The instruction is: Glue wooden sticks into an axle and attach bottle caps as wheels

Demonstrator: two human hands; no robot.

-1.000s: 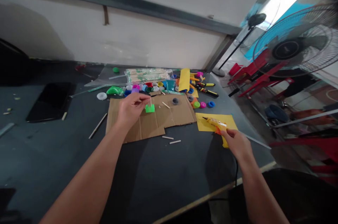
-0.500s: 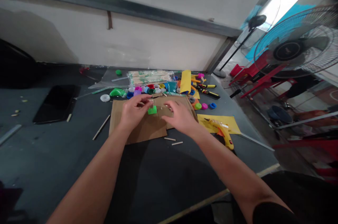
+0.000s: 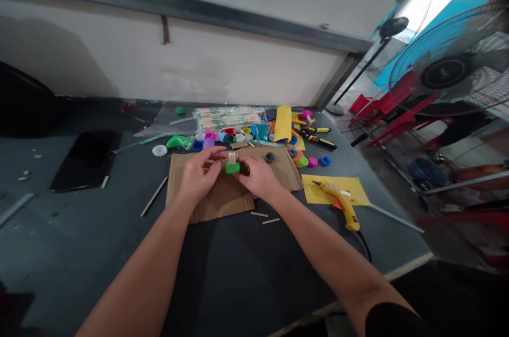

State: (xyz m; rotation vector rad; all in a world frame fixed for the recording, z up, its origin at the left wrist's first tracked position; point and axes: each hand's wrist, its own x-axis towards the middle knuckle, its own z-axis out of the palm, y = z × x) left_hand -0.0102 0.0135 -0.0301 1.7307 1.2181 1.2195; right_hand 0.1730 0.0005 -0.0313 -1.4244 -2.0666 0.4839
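Observation:
My left hand (image 3: 200, 173) and my right hand (image 3: 257, 175) meet over a sheet of brown cardboard (image 3: 222, 200) on the dark table. Between their fingertips sits a small green cap (image 3: 233, 167) with a short wooden stick (image 3: 231, 157) standing up out of it. Both hands pinch this piece from either side, fingers curled. A yellow glue gun (image 3: 342, 202) lies on a yellow paper sheet (image 3: 322, 193) to the right, with no hand on it.
Several coloured bottle caps (image 3: 242, 133), a bag of wooden sticks (image 3: 226, 115), cutters (image 3: 318, 140) and a yellow envelope (image 3: 283, 122) crowd the far side. A black phone (image 3: 85, 159) lies at left. Loose stick pieces (image 3: 264, 217) lie nearby. Fans (image 3: 457, 69) and red chairs (image 3: 392, 109) stand at right.
My right hand let go of the glue gun, left it on the yellow paper and moved left to the green cap, which my left hand kept holding.

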